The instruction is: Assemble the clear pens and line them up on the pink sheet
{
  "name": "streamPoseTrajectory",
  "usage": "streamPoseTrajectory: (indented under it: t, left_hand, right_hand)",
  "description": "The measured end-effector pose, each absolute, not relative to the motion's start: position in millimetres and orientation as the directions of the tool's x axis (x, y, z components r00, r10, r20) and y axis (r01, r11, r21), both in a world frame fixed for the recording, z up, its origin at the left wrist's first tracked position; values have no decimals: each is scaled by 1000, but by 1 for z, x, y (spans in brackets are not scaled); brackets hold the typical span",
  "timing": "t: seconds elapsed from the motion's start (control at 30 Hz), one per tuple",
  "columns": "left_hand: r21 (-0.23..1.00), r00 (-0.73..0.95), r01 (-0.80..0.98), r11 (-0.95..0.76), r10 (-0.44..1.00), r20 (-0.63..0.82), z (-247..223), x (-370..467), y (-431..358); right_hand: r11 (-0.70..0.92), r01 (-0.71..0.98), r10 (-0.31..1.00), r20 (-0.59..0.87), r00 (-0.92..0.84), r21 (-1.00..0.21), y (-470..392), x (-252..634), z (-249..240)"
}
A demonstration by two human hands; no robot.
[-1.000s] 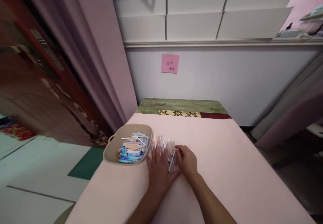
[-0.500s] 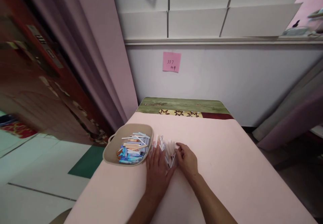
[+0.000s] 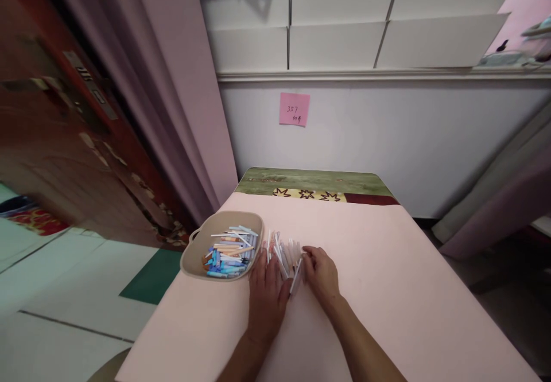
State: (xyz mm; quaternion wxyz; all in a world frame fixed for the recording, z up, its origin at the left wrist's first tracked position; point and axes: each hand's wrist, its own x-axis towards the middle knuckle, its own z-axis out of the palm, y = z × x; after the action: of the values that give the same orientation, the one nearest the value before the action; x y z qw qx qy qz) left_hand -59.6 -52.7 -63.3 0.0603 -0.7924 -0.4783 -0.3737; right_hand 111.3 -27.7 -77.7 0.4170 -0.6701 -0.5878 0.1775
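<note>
A loose bundle of pens (image 3: 282, 251), mostly white and clear with a few reddish ones, lies on the pink tabletop between my hands. My left hand (image 3: 266, 296) rests along the left side of the bundle, its fingers stretched out and touching the pens. At the right side, my right hand (image 3: 321, 270) has its fingers curled against the pens; its inner side is hidden. One white pen (image 3: 295, 277) slants out toward me between the two thumbs. Left of my left hand stands a beige basket (image 3: 191, 250) holding many blue, white and tan pens (image 3: 232, 250).
The pink-covered table (image 3: 387, 301) has a green patterned strip (image 3: 314, 176) at its far end, against a white wall. A pink note (image 3: 294, 109) is stuck there. A purple curtain (image 3: 189, 84) and a brown door (image 3: 86, 158) stand at the left.
The view has shifted slightly. The pens between my hands have moved a little, and one white pen now sticks out farther toward me. Both hands stay at the bundle.
</note>
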Motion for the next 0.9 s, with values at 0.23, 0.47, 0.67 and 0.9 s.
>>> streamPoseTrajectory:
  t: [0.23, 0.47, 0.67, 0.9]
  left_hand:
    - [317, 188, 797, -514, 710, 678, -66, -76, -78]
    - [278, 99, 932, -232, 902, 420, -83, -81, -83]
    - [453, 120, 818, -356, 874, 471, -86, -71, -65]
    - [428, 161, 805, -412, 845, 511, -89, -67, -57]
  right_hand:
    - [-86, 525, 917, 139, 374, -847, -31, 133, -72]
    - [-116, 718, 988, -5, 154, -687, -40, 139, -63]
    - [-106, 736, 993, -32, 114, -669, -43, 122, -58]
    - [-72, 679, 989, 37, 144, -731, -42, 122, -64]
